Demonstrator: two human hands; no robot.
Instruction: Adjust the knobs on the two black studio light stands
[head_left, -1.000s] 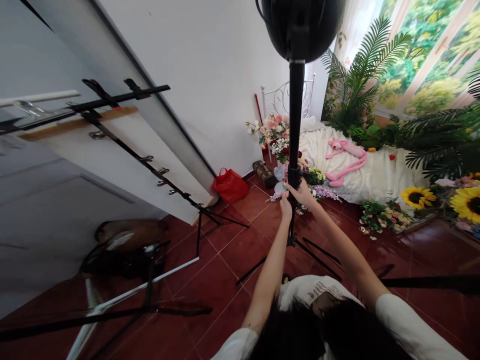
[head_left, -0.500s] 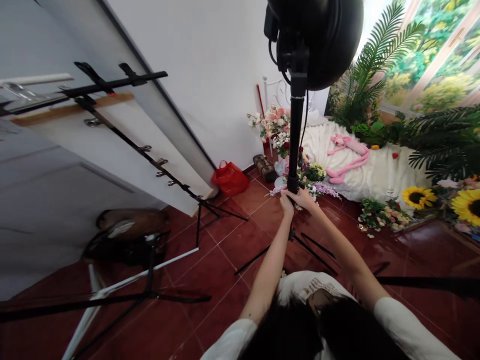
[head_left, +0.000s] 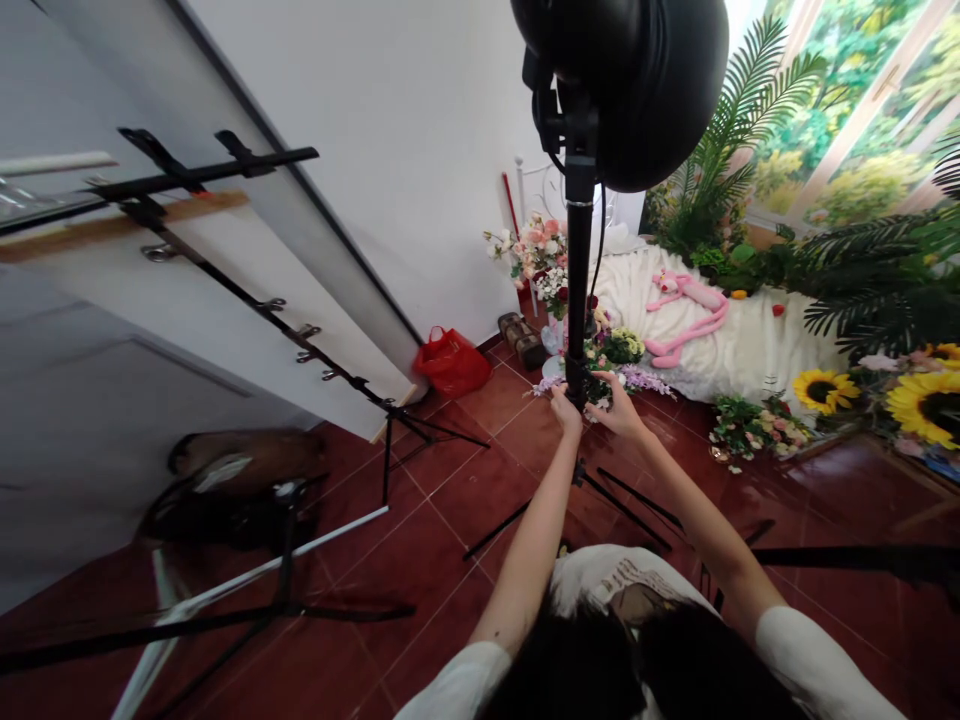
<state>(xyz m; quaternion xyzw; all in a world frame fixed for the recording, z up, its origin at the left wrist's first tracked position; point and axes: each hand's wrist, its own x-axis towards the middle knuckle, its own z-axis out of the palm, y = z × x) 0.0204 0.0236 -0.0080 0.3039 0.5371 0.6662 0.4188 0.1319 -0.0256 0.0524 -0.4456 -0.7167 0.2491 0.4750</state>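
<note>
A black light stand (head_left: 578,260) rises in front of me, carrying a large black studio lamp (head_left: 645,90) at its top. A cable hangs down beside the pole. My left hand (head_left: 567,412) is wrapped round the pole just below a black collar (head_left: 575,372). On the pole's right side is my right hand (head_left: 616,408), its thumb and forefinger spread apart close to the collar. Whether those fingertips touch the collar I cannot make out. The stand's thin legs (head_left: 626,510) spread over the red tiled floor below my hands.
On the left, a white board (head_left: 300,350) hangs clipped to a black stand. A red bag (head_left: 452,362) lies by the wall. Flowers (head_left: 544,250), a pink plush toy (head_left: 694,305) on white fabric (head_left: 795,350) and sunflowers (head_left: 825,390) fill the right. A black bar (head_left: 855,558) crosses the lower right.
My right hand has loosened from the pole, and its thumb and forefinger have parted. My left hand keeps its hold. The whole view has shifted slightly, with the lamp lower and further left.
</note>
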